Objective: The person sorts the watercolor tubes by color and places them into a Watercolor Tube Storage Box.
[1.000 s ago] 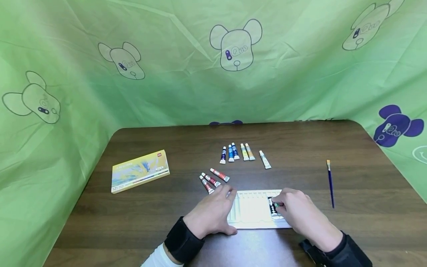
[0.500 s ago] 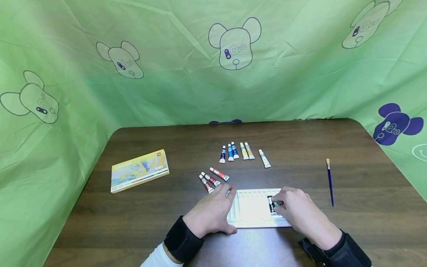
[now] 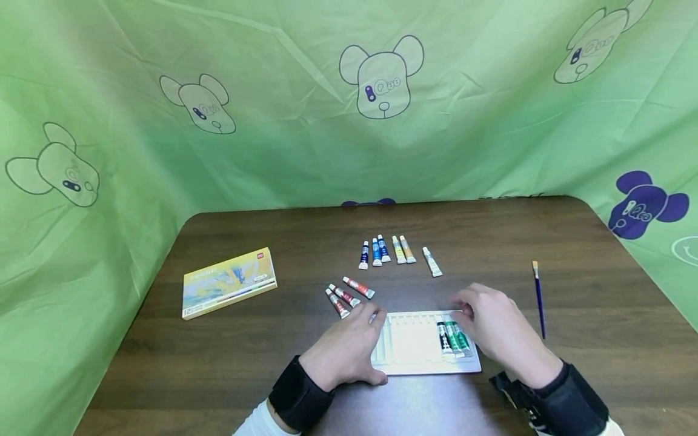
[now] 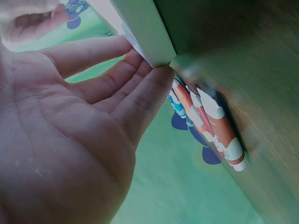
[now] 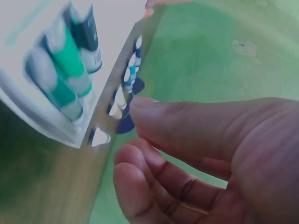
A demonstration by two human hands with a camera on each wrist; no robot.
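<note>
My left hand (image 3: 349, 345) holds the left end of a white plastic tray (image 3: 409, 368), thumb at the near edge and fingers at the far corner. In the left wrist view, fingertips touch the edge of the tray (image 4: 140, 32). A black paint tube (image 3: 444, 337), a green paint tube (image 3: 452, 337) and a darker green paint tube (image 3: 462, 339) lie side by side in the tray's right part. Above the tray's far right corner hovers my right hand (image 3: 493, 321). Its fingers are loosely bent, with nothing between thumb and fingertips (image 5: 128, 156).
Red-toned paint tubes (image 3: 345, 295) lie beyond the left hand. Farther back are blue tubes (image 3: 376, 251), yellowish tubes (image 3: 403, 249) and a pale tube (image 3: 432, 261). A yellow box (image 3: 229, 283) sits at left, a paintbrush (image 3: 538, 300) at right. Green cloth (image 3: 305, 151) hangs behind the table.
My right hand has let go of a green paint tube in the tray and moved up and slightly right, uncovering the green tubes. The left hand has stayed on the tray.
</note>
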